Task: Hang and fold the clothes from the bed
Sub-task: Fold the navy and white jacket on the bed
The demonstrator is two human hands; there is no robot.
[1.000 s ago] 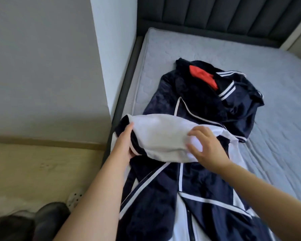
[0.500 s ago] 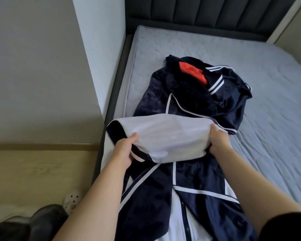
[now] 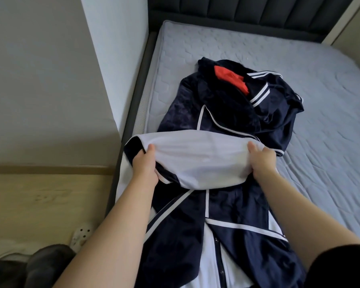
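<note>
Gripping a navy jacket (image 3: 179, 246) at the near left of the bed (image 3: 299, 69).
Left hand (image 3: 144, 169) and right hand (image 3: 262, 162) each clutch an end of its white panel (image 3: 200, 161); something red (image 3: 230, 79), perhaps lining, shows farther back.

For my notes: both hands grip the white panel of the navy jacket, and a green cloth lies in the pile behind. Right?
One thing is wrong: the head view shows the cloth is red, not green. The left hand and right hand do grip the white panel of the navy jacket.
</note>
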